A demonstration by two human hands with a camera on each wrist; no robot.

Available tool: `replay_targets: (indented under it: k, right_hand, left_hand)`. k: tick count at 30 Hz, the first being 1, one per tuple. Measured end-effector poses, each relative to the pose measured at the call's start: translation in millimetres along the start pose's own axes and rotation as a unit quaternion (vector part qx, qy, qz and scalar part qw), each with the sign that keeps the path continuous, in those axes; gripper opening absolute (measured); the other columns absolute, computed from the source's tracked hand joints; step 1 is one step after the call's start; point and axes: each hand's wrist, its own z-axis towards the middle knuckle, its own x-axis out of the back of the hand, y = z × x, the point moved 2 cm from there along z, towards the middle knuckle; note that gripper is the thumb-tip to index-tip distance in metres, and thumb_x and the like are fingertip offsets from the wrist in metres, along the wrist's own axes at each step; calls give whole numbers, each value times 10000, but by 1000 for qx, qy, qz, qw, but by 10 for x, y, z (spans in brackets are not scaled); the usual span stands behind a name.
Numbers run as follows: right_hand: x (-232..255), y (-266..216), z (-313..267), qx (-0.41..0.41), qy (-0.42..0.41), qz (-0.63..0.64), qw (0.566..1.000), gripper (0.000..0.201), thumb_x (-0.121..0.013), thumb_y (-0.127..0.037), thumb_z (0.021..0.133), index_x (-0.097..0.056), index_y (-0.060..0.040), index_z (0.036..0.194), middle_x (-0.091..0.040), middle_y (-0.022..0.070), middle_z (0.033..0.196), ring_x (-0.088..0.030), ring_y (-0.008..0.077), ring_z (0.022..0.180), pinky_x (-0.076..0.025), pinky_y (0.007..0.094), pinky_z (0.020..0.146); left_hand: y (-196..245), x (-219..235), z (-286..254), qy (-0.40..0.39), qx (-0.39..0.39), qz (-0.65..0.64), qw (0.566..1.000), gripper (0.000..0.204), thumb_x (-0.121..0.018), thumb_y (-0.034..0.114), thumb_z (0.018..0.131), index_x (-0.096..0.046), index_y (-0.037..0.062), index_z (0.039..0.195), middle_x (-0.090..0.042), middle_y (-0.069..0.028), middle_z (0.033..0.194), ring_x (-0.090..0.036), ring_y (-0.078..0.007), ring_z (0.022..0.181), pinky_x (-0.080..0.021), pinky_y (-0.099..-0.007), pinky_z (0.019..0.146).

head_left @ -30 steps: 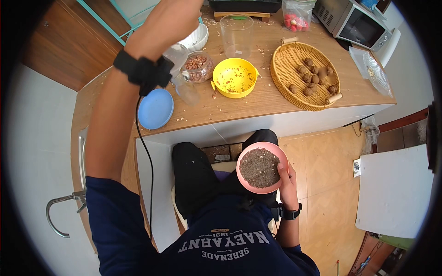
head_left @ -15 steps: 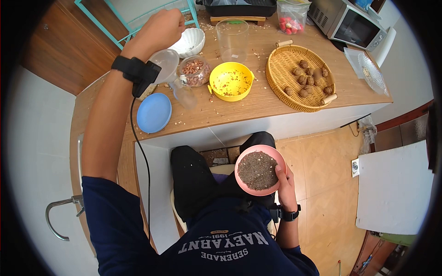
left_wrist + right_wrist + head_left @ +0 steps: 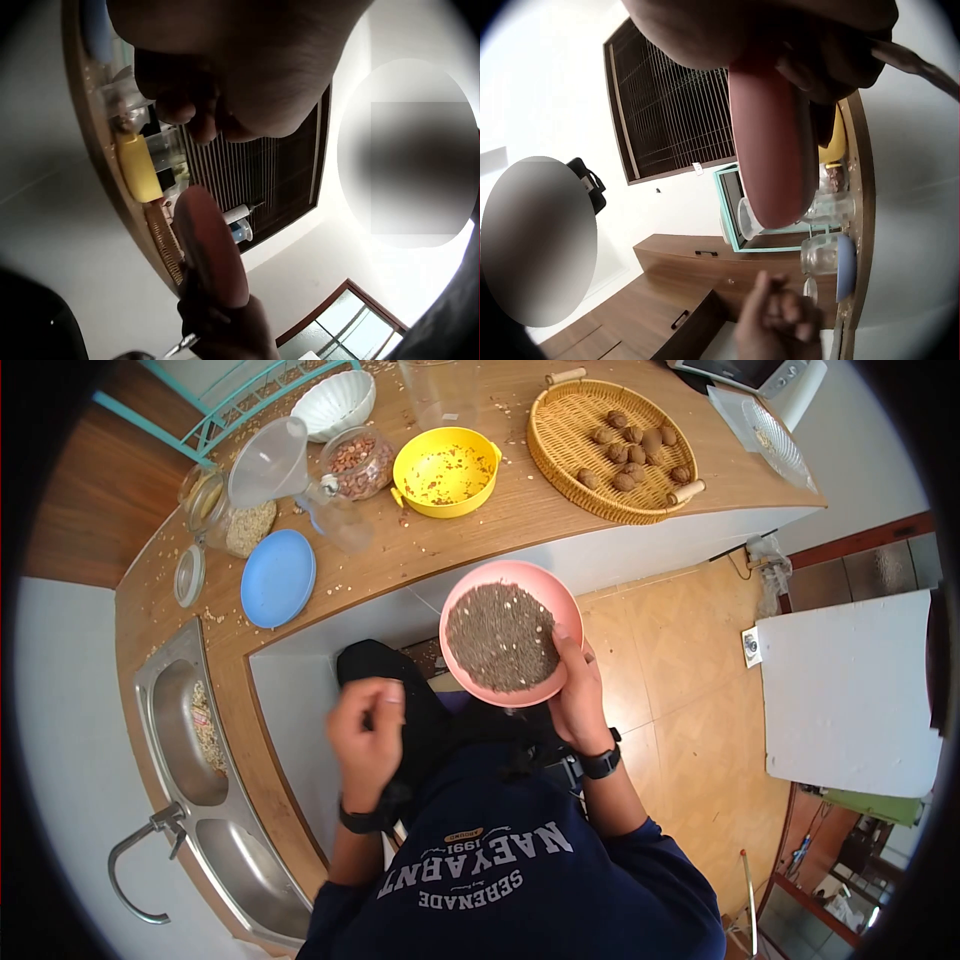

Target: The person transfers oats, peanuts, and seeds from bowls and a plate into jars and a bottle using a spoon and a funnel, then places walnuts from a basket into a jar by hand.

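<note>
In the head view, my right hand (image 3: pixel 578 695) grips the rim of a pink shallow bowl (image 3: pixel 559 592), thumb on top. Fine grey-brown seeds (image 3: pixel 500 635) with a few pale bits fill its bottom. The right wrist view shows the bowl's pink outside (image 3: pixel 774 150) and a slim metal handle (image 3: pixel 915 64) sticking out by the fingers. My left hand (image 3: pixel 368 745) is over the lap, left of the bowl and apart from it. Its fingers curl loosely, with nothing visible in them; the right wrist view also shows this hand (image 3: pixel 780 319).
On the counter (image 3: pixel 390 555) stand a blue plate (image 3: pixel 278 578), funnel (image 3: pixel 268 465), jar of nuts (image 3: pixel 357 464), white bowl (image 3: pixel 335 405), yellow bowl (image 3: pixel 446 470) with crumbs and wicker tray (image 3: pixel 560 455) with walnuts. A steel sink (image 3: pixel 180 710) is at left.
My left hand has come down from the back of the counter, beside the white bowl, to above the lap. The right hand has raised the pink bowl toward the counter. The head view has shifted.
</note>
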Motion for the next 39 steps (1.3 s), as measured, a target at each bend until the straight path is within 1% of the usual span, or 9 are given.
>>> replay_targets:
  k: [10, 12, 13, 16, 20, 26, 30, 33, 39]
  right_hand:
    - [-666, 374, 14, -86, -88, -53, 991, 395, -547, -267, 1020, -521, -31, 1336, -619, 90, 1268, -610, 175, 1141, -506, 334, 944]
    - [-710, 449, -65, -87, -90, -59, 990, 404, -544, -266, 1025, -510, -28, 1349, -615, 94, 1280, -606, 178, 1152, -500, 336, 958]
    - [-721, 478, -94, -88, -82, -67, 990, 412, -541, -265, 1029, -500, -26, 1362, -611, 98, 1292, -601, 182, 1164, -495, 337, 972]
    - [-747, 556, -176, -69, -87, -55, 992, 443, -537, -244, 1033, -455, -22, 1408, -577, 112, 1335, -585, 182, 1179, -485, 337, 989]
    - [-717, 601, -185, -82, -98, -90, 988, 454, -528, -232, 1035, -433, -21, 1425, -562, 114, 1347, -565, 185, 1205, -466, 345, 1015]
    - [-802, 367, -16, -56, -98, -95, 989, 425, -522, -250, 1031, -433, -33, 1386, -619, 71, 1109, -628, 100, 802, -497, 226, 569]
    - [-780, 185, 83, 37, -64, -133, 988, 394, -514, -268, 1033, -453, -39, 1348, -622, 51, 1018, -590, 74, 674, -417, 204, 456]
    - [-675, 123, 114, 47, -70, -151, 985, 368, -515, -229, 1033, -453, -57, 1352, -593, 29, 1016, -586, 57, 696, -428, 194, 456]
    - [-632, 249, 14, 20, -70, -150, 986, 358, -513, -226, 1036, -464, -62, 1351, -586, 21, 1021, -572, 46, 695, -429, 194, 457]
  left_hand:
    - [-215, 45, -63, -245, 3, 119, 962, 309, -758, 224, 862, -701, 58, 1117, -652, -91, 729, -587, -240, 562, -483, -321, 552]
    - [-329, -66, -31, -230, -114, 66, 964, 262, -751, 219, 863, -719, 100, 1094, -710, -110, 844, -676, -317, 713, -535, -377, 648]
    - [-304, -73, -27, -256, -48, 16, 965, 250, -744, 197, 865, -719, 123, 1102, -726, -125, 990, -695, -351, 906, -550, -405, 771]
    - [-357, -211, -137, -262, -93, -67, 958, 316, -719, 119, 902, -667, 45, 1205, -656, -111, 1258, -674, -253, 1053, -530, -368, 904]
    - [-372, -242, -273, -316, -34, -98, 943, 296, -688, 119, 933, -656, 33, 1215, -657, -101, 1246, -668, -233, 1072, -534, -345, 900]
    - [-320, 22, -151, -390, -9, 12, 921, 119, -684, 129, 913, -679, 11, 933, -685, -149, 858, -666, -285, 739, -506, -374, 663]
    - [-366, 221, -214, -352, -4, -35, 935, 164, -711, 125, 904, -658, -15, 837, -651, -93, 678, -594, -181, 537, -437, -299, 516]
    - [-363, 502, -223, -306, 190, -164, 918, 122, -692, 41, 912, -657, -18, 811, -653, -33, 660, -617, -99, 525, -452, -236, 471]
    - [-34, 826, -26, -77, 110, -342, 930, 56, -667, 12, 916, -655, -43, 918, -685, -134, 734, -663, -171, 547, -492, -232, 485]
